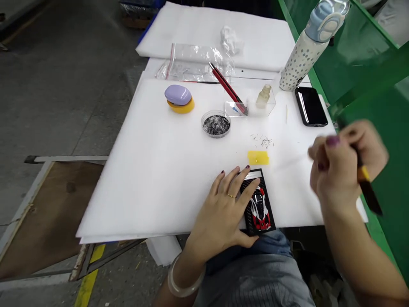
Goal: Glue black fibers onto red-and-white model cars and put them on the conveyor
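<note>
My left hand (225, 209) lies flat with fingers spread over the left side of a black rectangular plate bearing a red, white and black model car (260, 209). The plate sits at the table's near edge. Above the table's right side, my right hand (347, 166) is closed around a dark slim tool with a yellow band (364, 175); motion blur hides its kind. A yellow sticky strip (258, 157) lies just beyond the plate. Past it are small dark slivers (266, 140). A round clear dish (216, 124) holds many fine black pieces.
A red pen-like tool (228, 87) leans on a clear box (252, 109) containing a small bottle (263, 94). Nearby are a purple-and-yellow oval object (179, 98), a plastic bag (198, 64), crumpled tissue (230, 40), a dotted bottle (302, 55) and a black phone-like device (311, 106).
</note>
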`<state>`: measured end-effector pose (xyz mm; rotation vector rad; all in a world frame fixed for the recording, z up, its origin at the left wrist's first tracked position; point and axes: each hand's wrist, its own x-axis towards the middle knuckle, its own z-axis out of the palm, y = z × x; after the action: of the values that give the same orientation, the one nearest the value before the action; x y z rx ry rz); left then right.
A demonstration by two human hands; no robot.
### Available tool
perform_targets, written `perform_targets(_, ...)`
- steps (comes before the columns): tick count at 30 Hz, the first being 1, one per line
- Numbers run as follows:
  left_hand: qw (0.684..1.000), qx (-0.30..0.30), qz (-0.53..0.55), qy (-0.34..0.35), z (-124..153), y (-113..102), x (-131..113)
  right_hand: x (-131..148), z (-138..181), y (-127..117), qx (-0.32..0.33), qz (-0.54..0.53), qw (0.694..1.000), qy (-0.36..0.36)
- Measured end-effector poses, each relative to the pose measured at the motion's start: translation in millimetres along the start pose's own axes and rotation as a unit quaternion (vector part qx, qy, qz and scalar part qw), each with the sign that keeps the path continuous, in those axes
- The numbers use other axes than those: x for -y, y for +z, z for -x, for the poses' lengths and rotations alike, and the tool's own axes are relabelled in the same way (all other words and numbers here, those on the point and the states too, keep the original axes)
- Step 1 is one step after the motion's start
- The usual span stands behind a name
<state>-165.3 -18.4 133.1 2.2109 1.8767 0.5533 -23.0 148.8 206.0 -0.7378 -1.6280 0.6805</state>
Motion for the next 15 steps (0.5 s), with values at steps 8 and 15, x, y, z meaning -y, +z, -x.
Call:
perform_targets(8,1.000,0.004,-0.012,-0.007,0.2,-3.0,-1.6,-3.9,91.0,-5.6,-0.045,-0.205,0.918,0.337)
perform_targets(15,1.000,0.003,-0.010,-0.006,0.9,-2.6,-1.7,-6.9,90.9,-8.7,-0.012,-0.181,0.930,0.321)
